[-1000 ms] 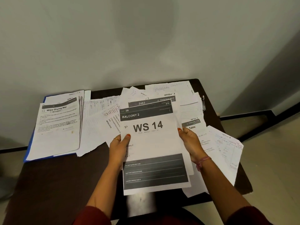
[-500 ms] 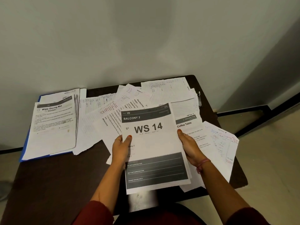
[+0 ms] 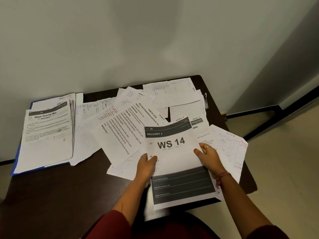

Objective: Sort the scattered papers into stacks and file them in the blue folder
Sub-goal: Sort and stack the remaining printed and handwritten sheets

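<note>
**A:** What does the head camera show of the hands?

**B:** Both hold the same printed sheet, the WS 14 sheet (image 3: 174,152). The left hand (image 3: 146,167) pinches its left edge, thumb on top of the paper and the other fingers hidden beneath. The right hand (image 3: 209,157) grips the right edge the same way, thumb lying across the page. More sheets seem to lie under the top one in that grip, but how many I cannot tell.

**A:** And where does that sheet sit?

**B:** Between the two hands, its lower dark band hanging past the near edge of the dark counter (image 3: 51,187).

**A:** The rest of the papers?

**B:** The scattered papers (image 3: 120,131) fan out just beyond and to the left of the left hand, overlapping each other; one is a typed page turned at a slant. More lined pages lie beyond the hands, near the wall. A handwritten sheet (image 3: 229,149) sits just right of the right hand, partly under its wrist.

**A:** The folder?

**B:** The blue folder (image 3: 17,161) lies well to the left of the left hand, at the counter's far left, with a stack (image 3: 46,135) topped by a "Wipe Drying Mat" page resting on it. Only its blue edges show.
</note>
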A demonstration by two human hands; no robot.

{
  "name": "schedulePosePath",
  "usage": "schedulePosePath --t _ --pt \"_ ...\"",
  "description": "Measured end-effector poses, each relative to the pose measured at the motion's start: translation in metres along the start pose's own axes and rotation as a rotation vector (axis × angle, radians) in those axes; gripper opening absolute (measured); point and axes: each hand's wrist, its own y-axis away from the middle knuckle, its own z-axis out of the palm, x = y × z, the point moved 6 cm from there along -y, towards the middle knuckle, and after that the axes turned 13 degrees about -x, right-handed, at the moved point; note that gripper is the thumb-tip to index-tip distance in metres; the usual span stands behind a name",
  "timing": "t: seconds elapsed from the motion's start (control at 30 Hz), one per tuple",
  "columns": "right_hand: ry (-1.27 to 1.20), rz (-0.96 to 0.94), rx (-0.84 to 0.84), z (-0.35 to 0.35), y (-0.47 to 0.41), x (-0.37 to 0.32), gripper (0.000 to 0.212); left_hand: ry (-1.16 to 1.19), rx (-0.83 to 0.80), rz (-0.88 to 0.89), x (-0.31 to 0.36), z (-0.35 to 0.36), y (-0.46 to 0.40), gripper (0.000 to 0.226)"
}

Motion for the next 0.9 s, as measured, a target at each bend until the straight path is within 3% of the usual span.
schedulePosePath --t 0.23,0.43,0.5,0.73,0.9 --pt "-0.028 0.044 -0.049 0.002 0.003 0.005 0.053 -0.009 0.013 -0.054 -0.008 0.004 -0.007 0.027" --pt "-0.05 0.09 -0.155 0.024 -0.002 -0.001 0.036 -0.196 0.118 0.002 0.008 -0.026 -0.004 0.02" --pt "-0.008 0.108 -0.182 0.039 -0.004 -0.007 0.035 -0.286 0.159 0.018 0.02 -0.046 -0.004 0.016" --pt "0.069 0.09 -0.23 0.102 -0.022 -0.036 0.021 -0.6 0.182 0.108 0.093 -0.108 -0.018 0.033" --pt "-0.074 0.113 -0.146 0.142 -0.028 -0.056 0.012 -0.761 0.154 0.187 0.145 -0.126 -0.044 0.027"
